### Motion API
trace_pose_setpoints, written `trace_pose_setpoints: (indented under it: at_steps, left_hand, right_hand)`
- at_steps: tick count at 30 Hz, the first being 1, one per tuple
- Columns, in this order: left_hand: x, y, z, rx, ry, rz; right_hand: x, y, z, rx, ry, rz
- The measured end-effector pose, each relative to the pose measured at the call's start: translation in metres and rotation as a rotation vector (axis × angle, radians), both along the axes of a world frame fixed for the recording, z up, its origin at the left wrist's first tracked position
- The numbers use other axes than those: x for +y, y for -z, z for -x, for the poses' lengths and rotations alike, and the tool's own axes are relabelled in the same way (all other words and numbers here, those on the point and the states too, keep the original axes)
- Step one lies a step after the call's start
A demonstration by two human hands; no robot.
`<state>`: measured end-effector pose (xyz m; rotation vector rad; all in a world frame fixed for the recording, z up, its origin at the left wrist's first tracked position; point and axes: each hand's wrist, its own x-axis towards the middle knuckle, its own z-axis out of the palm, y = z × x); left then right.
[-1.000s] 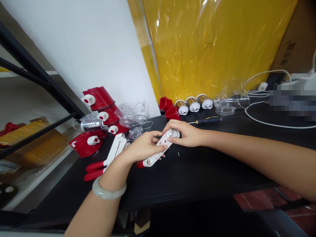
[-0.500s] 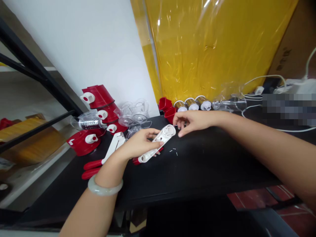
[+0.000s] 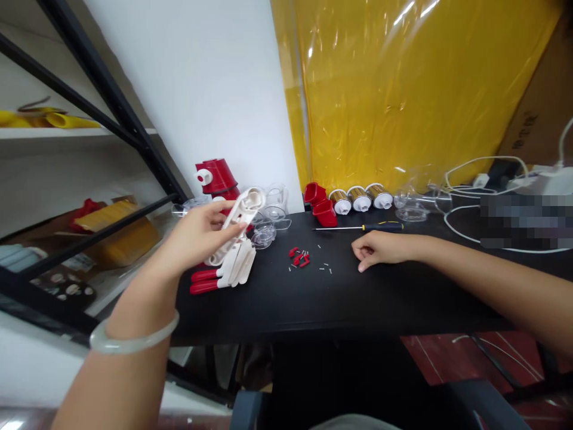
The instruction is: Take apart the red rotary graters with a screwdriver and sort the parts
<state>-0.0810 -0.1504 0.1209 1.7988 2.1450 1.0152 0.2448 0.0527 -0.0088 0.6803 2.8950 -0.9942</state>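
My left hand (image 3: 203, 236) is closed round a long white plastic handle piece (image 3: 249, 206), thumb across its hollow side, lifted above the table's left part. Below it lie several white handles with red grips (image 3: 224, 272). My right hand (image 3: 373, 249) is low over the black table with fingers curled in; whether anything is inside is hidden. To its left are small red plastic parts (image 3: 299, 258) and several tiny metal pins or screws (image 3: 326, 264). A screwdriver (image 3: 382, 226) with a dark, yellow-marked handle lies just behind my right hand.
Red plastic bodies (image 3: 219, 176) are stacked at the back left beside clear plastic parts (image 3: 275, 203). Along the back stand red hoppers (image 3: 325, 213), three metal grater drums (image 3: 359, 198) and clear pieces (image 3: 414, 206). White cables (image 3: 465, 236) run at right; a shelf rack (image 3: 111, 101) borders the left.
My left hand has moved left and up with the white handle piece, over the stacked handles. My right hand has come away from it, right and down. The screwdriver now shows on the table.
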Motion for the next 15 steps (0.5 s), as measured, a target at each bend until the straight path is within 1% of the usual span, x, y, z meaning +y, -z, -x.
trace_pose_setpoints:
  at_steps: [2, 3, 5, 7, 10, 13, 15]
  left_hand:
    - [-0.006, -0.001, 0.027, 0.228, -0.227, 0.062]
    - [-0.007, 0.001, 0.040, 0.321, -0.294, 0.118]
    - [-0.004, 0.007, 0.062, 0.439, -0.373, 0.207]
    - [0.003, 0.018, 0.077, 0.491, -0.413, 0.263]
    - [0.018, 0.038, 0.085, 0.543, -0.428, 0.265]
    - [0.032, 0.055, 0.085, 0.603, -0.425, 0.263]
    - [0.040, 0.064, 0.085, 0.630, -0.420, 0.280]
  right_hand:
    - [-0.006, 0.000, 0.014, 0.026, -0.048, -0.043]
    - [-0.009, -0.001, 0.023, 0.035, -0.077, -0.074]
    - [-0.015, -0.003, 0.041, 0.051, -0.137, -0.141]
    - [-0.020, -0.005, 0.059, 0.062, -0.182, -0.212]
    - [-0.023, -0.005, 0.078, 0.077, -0.199, -0.307]
    - [-0.024, -0.003, 0.086, 0.135, -0.168, -0.339]
    - [-0.025, 0.000, 0.085, 0.205, -0.113, -0.340]
